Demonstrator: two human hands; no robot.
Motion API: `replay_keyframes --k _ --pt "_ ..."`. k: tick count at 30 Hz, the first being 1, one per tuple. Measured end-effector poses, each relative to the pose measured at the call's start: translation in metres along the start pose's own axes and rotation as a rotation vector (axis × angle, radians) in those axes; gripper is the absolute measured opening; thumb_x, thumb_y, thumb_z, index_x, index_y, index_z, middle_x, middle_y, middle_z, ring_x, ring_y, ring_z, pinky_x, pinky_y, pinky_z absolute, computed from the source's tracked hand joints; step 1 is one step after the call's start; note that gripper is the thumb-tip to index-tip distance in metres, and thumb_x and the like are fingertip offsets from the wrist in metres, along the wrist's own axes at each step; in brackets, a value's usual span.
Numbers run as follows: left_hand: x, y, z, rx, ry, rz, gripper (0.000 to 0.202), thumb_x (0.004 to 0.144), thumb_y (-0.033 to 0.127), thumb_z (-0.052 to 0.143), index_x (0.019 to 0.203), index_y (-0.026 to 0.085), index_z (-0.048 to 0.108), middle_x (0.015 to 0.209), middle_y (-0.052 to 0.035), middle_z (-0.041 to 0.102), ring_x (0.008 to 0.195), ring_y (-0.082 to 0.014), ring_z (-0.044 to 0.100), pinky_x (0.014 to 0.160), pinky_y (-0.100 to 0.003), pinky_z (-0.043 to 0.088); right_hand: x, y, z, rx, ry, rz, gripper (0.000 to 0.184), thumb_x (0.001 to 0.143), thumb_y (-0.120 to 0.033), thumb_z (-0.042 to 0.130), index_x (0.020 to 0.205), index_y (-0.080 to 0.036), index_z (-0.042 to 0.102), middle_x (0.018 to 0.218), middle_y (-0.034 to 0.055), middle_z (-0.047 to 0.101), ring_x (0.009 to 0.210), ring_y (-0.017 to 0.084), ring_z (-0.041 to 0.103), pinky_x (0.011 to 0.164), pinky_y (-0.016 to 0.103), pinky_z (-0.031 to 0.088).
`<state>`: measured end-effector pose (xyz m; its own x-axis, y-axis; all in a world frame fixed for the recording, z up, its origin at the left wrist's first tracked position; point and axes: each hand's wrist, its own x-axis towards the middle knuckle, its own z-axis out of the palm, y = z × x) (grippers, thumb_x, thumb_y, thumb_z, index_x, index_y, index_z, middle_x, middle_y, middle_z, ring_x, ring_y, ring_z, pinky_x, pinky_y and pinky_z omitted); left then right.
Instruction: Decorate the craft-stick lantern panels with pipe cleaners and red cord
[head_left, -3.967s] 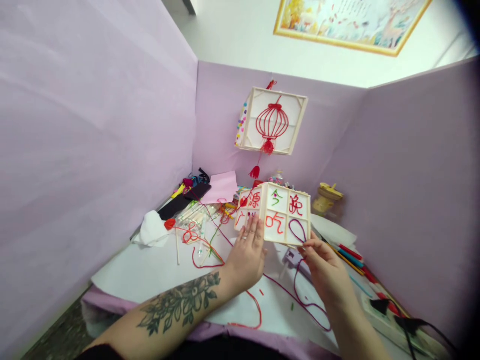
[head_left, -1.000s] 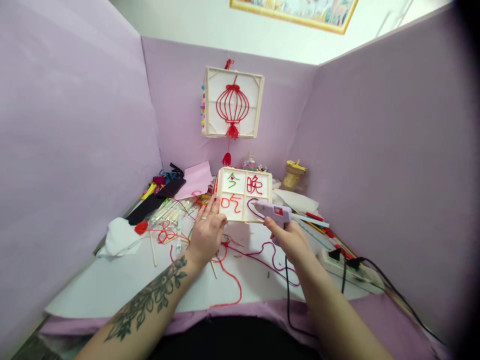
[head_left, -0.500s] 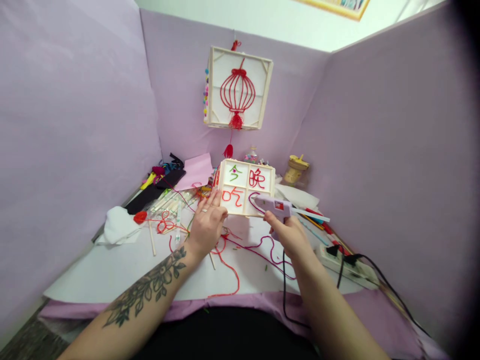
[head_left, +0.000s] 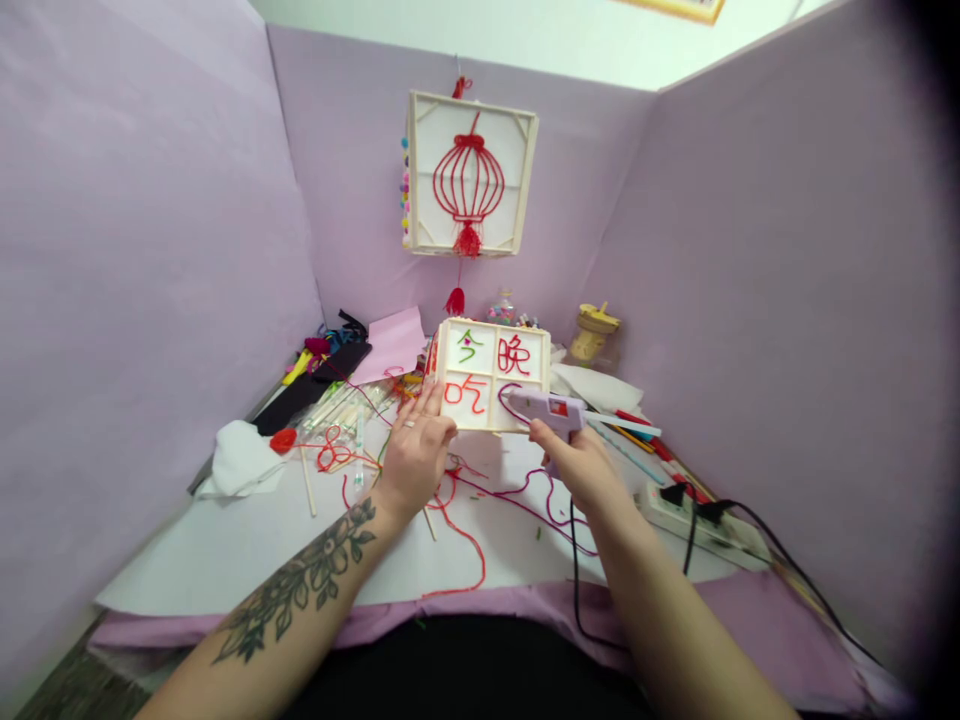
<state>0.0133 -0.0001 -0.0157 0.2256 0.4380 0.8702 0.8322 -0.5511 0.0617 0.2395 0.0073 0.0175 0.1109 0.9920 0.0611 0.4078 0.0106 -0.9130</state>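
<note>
A small wooden lantern box with four white panes stands tilted on the white sheet; yarn characters in green and red fill three panes. My left hand holds its lower left edge, fingers pressed against the frame. My right hand grips a lilac hot glue gun, whose nozzle points left at the lower right pane, where a purple yarn loop lies. The gun's black cord runs down toward me.
A finished lantern with a red yarn design hangs on the back partition. Red and purple yarn trails over the sheet. Sticks, a white cloth and dark items clutter the left; a power strip, coloured sticks and a wooden jar sit right.
Four seconds ago my right hand pinched the purple yarn at the box; it now holds the glue gun there. Over the last second both hands and the box barely shifted.
</note>
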Motion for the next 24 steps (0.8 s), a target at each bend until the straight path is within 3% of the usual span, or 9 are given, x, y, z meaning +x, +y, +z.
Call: replay_keyframes --k 16,24 --pt "-0.001 0.001 -0.001 -0.045 -0.012 -0.016 0.010 0.091 0.013 0.049 0.094 0.020 0.055 0.146 -0.0125 0.045 0.138 -0.0236 0.040 0.108 -0.047 0.041 0.006 0.011 0.000 -0.021 0.022 0.004 0.054 0.071 -0.070 0.058 0.073 -0.016 0.065 0.052 0.0027 0.058 0.047 0.016 0.054 0.047 0.027 0.040" --pt "-0.001 0.001 0.000 -0.025 0.003 0.015 0.009 0.091 0.012 0.050 0.093 0.019 0.054 0.145 -0.0145 0.046 0.137 -0.0230 0.041 0.107 -0.046 0.042 0.007 0.010 -0.001 -0.036 0.042 0.042 0.057 0.070 -0.071 0.057 0.080 -0.016 0.068 0.054 0.0040 0.061 0.048 0.016 0.056 0.048 0.027 0.041"
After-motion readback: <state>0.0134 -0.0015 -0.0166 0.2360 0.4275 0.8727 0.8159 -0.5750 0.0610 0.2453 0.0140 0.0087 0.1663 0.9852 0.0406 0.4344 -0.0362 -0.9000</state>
